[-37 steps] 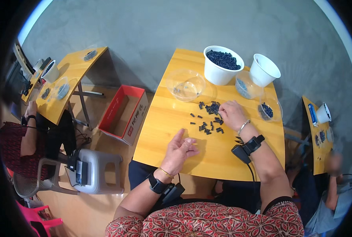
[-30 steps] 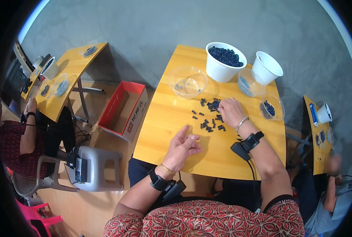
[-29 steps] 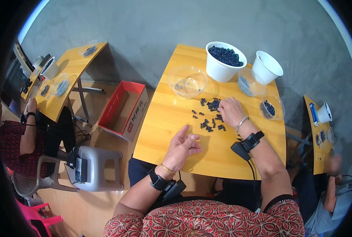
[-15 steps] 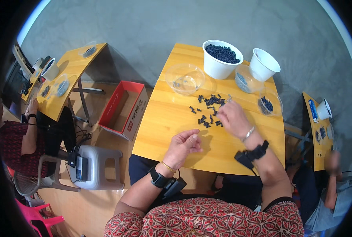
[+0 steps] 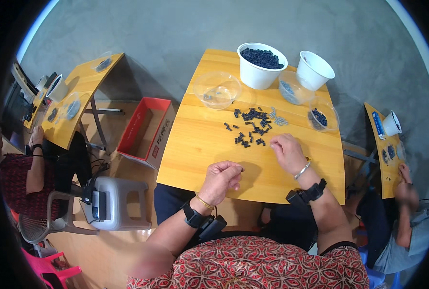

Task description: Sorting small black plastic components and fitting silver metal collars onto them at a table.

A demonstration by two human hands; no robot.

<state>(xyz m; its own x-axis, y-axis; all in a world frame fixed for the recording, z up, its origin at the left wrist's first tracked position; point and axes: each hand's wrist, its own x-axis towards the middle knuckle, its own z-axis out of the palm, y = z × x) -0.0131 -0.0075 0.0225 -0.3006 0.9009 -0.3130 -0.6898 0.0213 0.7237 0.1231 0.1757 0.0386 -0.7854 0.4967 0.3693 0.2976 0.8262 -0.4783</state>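
My left hand (image 5: 220, 183) is closed over the table's near edge, thumb pressed to the fingers, with a tiny dark speck showing at the tips. My right hand (image 5: 289, 153) is also closed in a pinch just right of the loose parts; what it holds, if anything, is too small to make out. Beyond the hands lie several small black parts (image 5: 257, 115), scattered on the yellow table (image 5: 185, 164). Beside them is a little heap of small grey pieces (image 5: 278, 118). A yellow object (image 5: 309, 158) shows partly behind my right wrist.
At the table's back stand a white tub of black parts (image 5: 261, 72) and another white tub (image 5: 316, 72). Clear bowls sit around: one at left (image 5: 217, 91), one with grey pieces (image 5: 296, 89), one with black parts (image 5: 323, 115). A red box (image 5: 149, 132) is on the floor; co-workers sit both sides.
My right hand has drawn back toward me from the loose parts, uncovering the grey heap. My left hand's fingers have closed together more. The view has shifted slightly.
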